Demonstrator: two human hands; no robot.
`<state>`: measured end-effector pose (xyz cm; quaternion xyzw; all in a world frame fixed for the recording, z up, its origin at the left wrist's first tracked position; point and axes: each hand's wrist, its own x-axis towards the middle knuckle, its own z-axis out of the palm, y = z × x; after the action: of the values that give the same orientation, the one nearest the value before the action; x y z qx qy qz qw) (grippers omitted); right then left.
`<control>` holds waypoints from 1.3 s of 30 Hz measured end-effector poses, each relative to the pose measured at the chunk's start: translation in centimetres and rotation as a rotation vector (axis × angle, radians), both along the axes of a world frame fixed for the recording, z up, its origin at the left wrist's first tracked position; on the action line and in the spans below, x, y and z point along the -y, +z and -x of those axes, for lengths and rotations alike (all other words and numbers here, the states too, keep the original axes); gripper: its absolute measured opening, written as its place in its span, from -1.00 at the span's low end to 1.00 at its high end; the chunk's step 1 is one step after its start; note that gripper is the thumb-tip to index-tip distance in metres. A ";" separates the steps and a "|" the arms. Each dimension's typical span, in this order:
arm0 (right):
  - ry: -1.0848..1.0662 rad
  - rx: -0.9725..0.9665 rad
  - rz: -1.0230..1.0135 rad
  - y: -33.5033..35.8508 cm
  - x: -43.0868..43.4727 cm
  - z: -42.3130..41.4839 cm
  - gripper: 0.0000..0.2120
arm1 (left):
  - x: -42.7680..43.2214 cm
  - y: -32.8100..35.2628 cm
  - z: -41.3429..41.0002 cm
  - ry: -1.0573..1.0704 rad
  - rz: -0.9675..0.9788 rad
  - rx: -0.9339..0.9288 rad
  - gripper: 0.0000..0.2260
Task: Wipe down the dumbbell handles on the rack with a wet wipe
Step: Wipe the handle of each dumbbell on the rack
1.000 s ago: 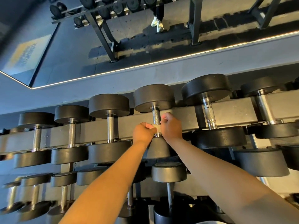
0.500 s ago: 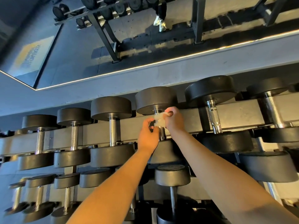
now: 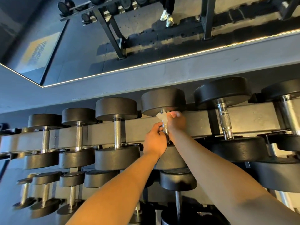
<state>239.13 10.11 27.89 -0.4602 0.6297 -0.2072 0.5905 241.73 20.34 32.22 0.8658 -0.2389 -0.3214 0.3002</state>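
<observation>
Dumbbell handle: top row of the rack, near its middle | right hand pinches wet wipe at handle's far end | left hand curls round handle below | tip: wrap wipe fully, twist while sliding down.

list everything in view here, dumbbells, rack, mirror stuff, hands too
upper-tier dumbbells: six in view, black heads, chrome handles, side by side on the top tier
lower-tier dumbbells: several, black, tier below, partly behind the arms
rack: one, grey beam, across the middle
wet wipe: one, white, at the far end of the fourth dumbbell's handle
mirror: one, above the rack
white shoes: one pair, reflected in the mirror
left hand: curled round that handle, nearer end
right hand: pinches the wet wipe
</observation>
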 end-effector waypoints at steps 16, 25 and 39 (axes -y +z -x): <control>0.016 0.156 -0.244 1.0 0.2 -1.2 -0.76 | -0.1 0.6 0.3 0.007 -0.008 -0.016 -0.67; 0.337 -0.020 -0.175 0.1 -0.3 0.1 -0.58 | -0.1 1.2 0.6 0.028 -0.017 0.001 -0.72; 0.253 -0.083 -0.080 1.7 0.5 -1.1 -0.59 | 0.0 0.8 -0.1 0.056 -0.062 -0.002 -0.61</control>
<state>240.25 9.60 29.60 -0.5202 0.5984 -0.0866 0.6032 241.80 20.34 32.98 0.8806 -0.2041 -0.3210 0.2824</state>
